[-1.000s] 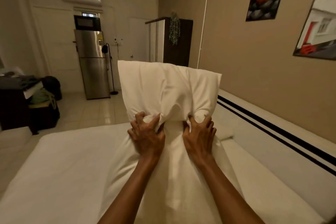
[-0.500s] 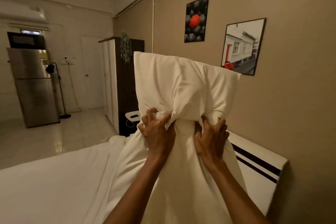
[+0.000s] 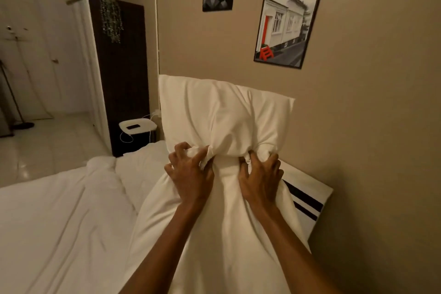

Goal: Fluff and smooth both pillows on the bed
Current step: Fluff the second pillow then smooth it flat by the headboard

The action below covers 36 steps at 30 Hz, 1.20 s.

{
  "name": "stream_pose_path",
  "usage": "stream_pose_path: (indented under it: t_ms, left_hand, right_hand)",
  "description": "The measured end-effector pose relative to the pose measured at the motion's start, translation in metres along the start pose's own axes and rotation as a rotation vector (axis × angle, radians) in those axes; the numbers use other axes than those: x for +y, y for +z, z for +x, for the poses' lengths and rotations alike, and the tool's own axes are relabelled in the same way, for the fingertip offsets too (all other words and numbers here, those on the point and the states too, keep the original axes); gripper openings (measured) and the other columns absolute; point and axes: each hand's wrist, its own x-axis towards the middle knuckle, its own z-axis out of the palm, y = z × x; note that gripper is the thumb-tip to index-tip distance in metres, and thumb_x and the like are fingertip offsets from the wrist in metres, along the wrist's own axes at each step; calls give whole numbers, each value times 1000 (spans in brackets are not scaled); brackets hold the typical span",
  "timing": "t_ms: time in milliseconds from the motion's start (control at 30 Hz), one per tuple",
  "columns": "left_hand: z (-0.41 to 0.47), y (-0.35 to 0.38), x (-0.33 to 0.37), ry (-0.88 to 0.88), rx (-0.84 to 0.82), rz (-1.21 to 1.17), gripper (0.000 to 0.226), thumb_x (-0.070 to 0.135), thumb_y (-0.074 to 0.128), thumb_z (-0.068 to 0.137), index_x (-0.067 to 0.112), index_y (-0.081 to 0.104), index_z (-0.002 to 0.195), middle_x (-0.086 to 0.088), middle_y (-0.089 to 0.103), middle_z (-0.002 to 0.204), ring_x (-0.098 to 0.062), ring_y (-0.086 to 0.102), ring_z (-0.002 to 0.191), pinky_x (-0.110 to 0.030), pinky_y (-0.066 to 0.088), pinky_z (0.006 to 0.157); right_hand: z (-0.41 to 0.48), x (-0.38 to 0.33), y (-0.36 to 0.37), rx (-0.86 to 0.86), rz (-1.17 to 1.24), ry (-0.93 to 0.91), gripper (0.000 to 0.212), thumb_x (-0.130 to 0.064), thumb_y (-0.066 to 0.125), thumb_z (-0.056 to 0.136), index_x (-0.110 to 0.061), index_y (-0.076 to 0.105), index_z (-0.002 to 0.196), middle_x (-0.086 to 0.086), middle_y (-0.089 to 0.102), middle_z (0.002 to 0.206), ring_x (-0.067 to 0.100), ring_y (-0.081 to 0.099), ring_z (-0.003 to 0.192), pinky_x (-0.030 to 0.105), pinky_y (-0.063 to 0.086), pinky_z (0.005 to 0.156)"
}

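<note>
A white pillow (image 3: 222,112) stands upright in front of me, held up off the bed (image 3: 59,222). My left hand (image 3: 191,174) and my right hand (image 3: 260,179) both clutch bunched fabric at its middle, side by side, so the case is pinched in and the loose lower part hangs toward me. A second white pillow (image 3: 140,174) lies flat on the bed to the left of my hands, partly hidden behind the one I hold.
A white headboard with black stripes (image 3: 307,196) sits at the right against the beige wall with two framed pictures (image 3: 288,19). A dark wardrobe (image 3: 121,67) and a small white bedside table (image 3: 137,125) with a phone stand beyond the bed. Tiled floor lies at the left.
My view has swung right toward the wall and headboard, and the pillow has moved with it. Both hands keep the same grip on its middle. The second pillow has come into view.
</note>
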Motion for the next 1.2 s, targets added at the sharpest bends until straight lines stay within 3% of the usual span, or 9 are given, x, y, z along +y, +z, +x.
stream_pose_path:
  t_ms: [267,467,700,933,1200]
  left_hand:
    - [12,100,-11,-103,0,95,27,34,77,78,35,75,105,-6,51,120,-29,47,109,-44,36,85]
    - [4,180,-31,-252,19,207,27,35,77,78,38,74,104,-4,51,118,-29,50,106,-44,38,84]
    - [-20,286,-68,-532,13,243,30,37,71,79,39,73,109,-4,50,121,-27,48,109,-42,34,86]
    - [-63,387,-143,-701,-3,240,35,44,52,80,40,74,106,0,48,122,-25,47,108,-36,27,84]
    - [-90,489,-268,-789,-32,283,24,36,70,83,37,76,107,-1,47,124,-24,44,111,-36,24,87]
  right_hand:
    - [53,50,94,-130,68,-25,38,-43,55,90,-25,70,119,23,49,117,39,50,97,47,40,83]
    - [85,91,182,-303,136,-145,38,-39,60,93,-22,68,126,34,41,139,48,46,120,55,39,98]
    - [115,137,286,-500,134,-317,39,-36,59,95,-21,65,130,35,36,145,50,38,130,61,33,104]
    - [102,174,401,-589,71,-392,34,-35,62,94,-19,71,122,34,47,132,47,48,111,53,40,90]
    - [63,192,566,-682,46,-407,32,-38,60,95,-22,71,121,28,48,125,42,49,103,45,36,85]
